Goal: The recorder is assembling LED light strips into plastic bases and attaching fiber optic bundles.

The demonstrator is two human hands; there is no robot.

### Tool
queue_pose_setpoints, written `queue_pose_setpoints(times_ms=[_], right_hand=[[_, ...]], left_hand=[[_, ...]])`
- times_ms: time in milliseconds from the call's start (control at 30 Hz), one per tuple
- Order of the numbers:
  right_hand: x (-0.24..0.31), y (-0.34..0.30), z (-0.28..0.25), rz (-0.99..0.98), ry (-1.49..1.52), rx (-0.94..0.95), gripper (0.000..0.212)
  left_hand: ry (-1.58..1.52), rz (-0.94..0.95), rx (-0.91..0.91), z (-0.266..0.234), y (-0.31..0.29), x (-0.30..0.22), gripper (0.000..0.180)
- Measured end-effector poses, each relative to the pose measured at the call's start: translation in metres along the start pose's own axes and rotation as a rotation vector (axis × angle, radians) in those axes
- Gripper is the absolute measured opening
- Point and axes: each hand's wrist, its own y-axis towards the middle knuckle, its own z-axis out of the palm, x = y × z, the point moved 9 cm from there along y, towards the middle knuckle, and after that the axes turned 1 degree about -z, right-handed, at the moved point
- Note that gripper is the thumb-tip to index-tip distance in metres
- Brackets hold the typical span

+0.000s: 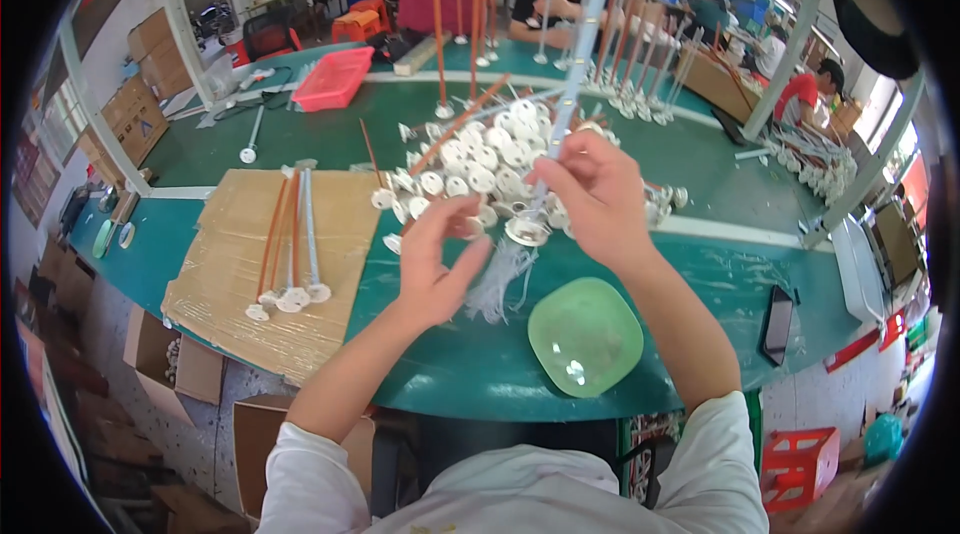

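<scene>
My right hand (pixel 597 196) pinches a tall pale-blue stick (pixel 572 84) dotted with small yellowish spots, just above its round white base (pixel 527 229). The stick stands nearly upright and leans a little to the right. Left of the base is my left hand (pixel 437 259), its fingers curled but apart from the thumb, with nothing visible between them. A bundle of thin clear strands (pixel 500 281) lies on the table below the base. Behind both hands is a heap of white round-ended pieces (pixel 490 149); some have brown or pale sticks.
A light-green bowl (pixel 586 337) sits near the table's front edge. Several finished-looking sticks (pixel 292 299) lie on a cardboard sheet (pixel 215 274) to the left. A pink tray (pixel 333 80) stands behind, a phone (pixel 777 325) lies at right. People work across the table.
</scene>
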Motion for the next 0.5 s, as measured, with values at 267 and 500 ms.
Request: queue_pose_setpoints(times_ms=[267, 500], right_hand=[[-0.014, -0.058, -0.039, 0.136, 0.181, 0.012, 0.007], [-0.042, -0.084, -0.045, 0.157, 0.025, 0.077, 0.014]], left_hand=[[-0.734, -0.411, 0.587, 0.108, -0.033, -0.012, 0.045], [-0.809, -0.566, 0.471, 0.099, -0.044, 0.008, 0.059]])
